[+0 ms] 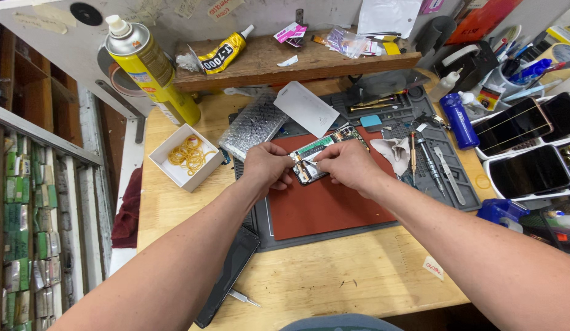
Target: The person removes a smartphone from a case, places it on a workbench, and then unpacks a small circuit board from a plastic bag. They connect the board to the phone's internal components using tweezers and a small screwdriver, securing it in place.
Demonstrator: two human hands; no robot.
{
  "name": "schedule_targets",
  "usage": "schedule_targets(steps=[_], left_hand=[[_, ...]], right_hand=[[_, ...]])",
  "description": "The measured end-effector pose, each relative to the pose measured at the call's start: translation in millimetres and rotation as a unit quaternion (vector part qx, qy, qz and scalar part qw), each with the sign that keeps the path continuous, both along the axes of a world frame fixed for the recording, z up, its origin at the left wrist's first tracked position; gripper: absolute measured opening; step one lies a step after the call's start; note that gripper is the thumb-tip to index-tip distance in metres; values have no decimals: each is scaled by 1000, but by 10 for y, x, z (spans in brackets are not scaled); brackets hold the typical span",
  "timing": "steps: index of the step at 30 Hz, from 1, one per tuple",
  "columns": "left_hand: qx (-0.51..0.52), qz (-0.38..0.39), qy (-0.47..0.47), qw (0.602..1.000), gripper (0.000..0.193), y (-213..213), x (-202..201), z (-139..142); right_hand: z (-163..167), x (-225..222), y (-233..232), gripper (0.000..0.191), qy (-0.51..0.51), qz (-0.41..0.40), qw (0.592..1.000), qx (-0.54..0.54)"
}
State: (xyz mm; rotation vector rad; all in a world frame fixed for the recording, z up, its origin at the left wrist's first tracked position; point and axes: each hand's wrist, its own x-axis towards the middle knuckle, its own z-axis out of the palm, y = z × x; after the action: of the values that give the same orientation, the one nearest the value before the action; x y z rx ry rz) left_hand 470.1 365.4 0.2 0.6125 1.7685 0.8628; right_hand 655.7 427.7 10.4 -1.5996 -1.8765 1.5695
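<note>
An opened phone [326,149] with its circuit boards showing lies on a red-brown work mat [321,205]. My left hand [268,167] grips the phone's near end with the fingers curled around it. My right hand [348,164] pinches a small pale part at the phone's middle, fingertips meeting those of the left hand. What the part is cannot be made out. A white back cover [305,108] rests behind the phone.
A yellow spray can [151,67] and a white box of rubber bands [187,156] stand at the left. A grey tool mat [419,132] holds screwdrivers, tweezers and a blue bottle [459,119]. Several phones [527,150] lie at right. A dark phone panel [230,273] lies near the front edge.
</note>
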Motion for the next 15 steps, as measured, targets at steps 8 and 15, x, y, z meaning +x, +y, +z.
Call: schedule_targets(steps=[8,15], left_hand=[[20,5,-14,1000,24,-19,-7,-5],[13,12,-14,1000,24,-10,18,19]], right_hand=[[12,19,6,17,2,3,1000,4],[33,13,-6,17,0,-1,1000,0]])
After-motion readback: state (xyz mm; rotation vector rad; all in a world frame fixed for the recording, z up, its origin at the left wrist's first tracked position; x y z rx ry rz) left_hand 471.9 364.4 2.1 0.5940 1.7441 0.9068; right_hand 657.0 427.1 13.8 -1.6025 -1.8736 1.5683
